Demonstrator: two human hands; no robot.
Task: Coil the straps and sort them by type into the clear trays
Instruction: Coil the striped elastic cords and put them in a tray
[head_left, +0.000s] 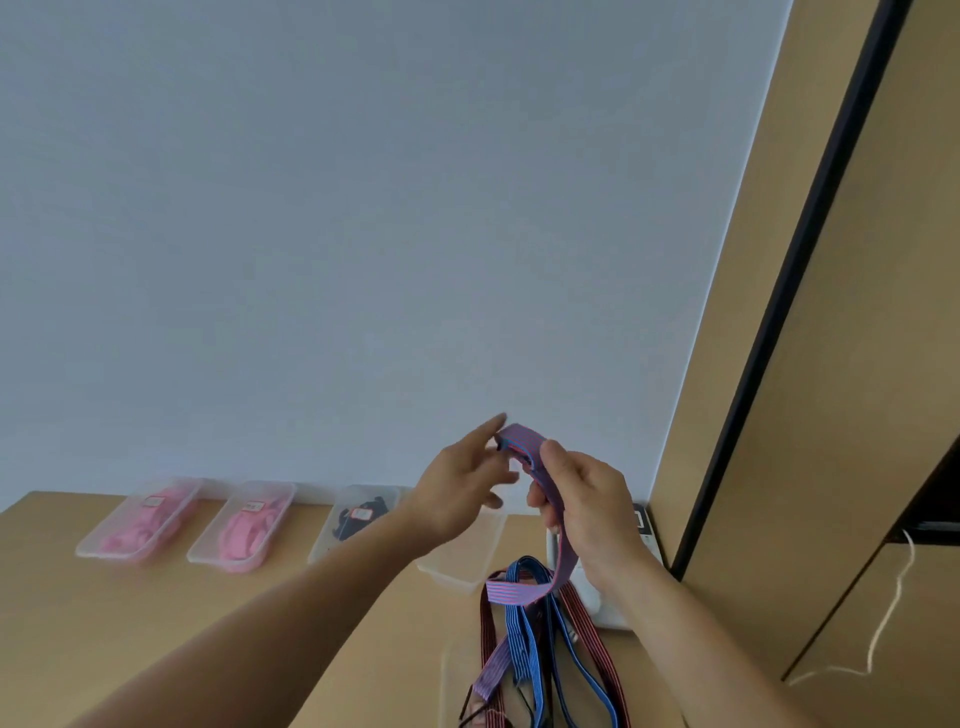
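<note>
The right hand clenches a flat, woven, pink-blue striped strap; the left hand, released with fingers straight, touches its looped top.

Left grip, right grip bare; forearms bare to frame edge

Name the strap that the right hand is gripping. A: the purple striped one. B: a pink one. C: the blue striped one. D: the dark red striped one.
A: the right hand curls round the purple striped strap, whose tail drops toward the table.
</note>
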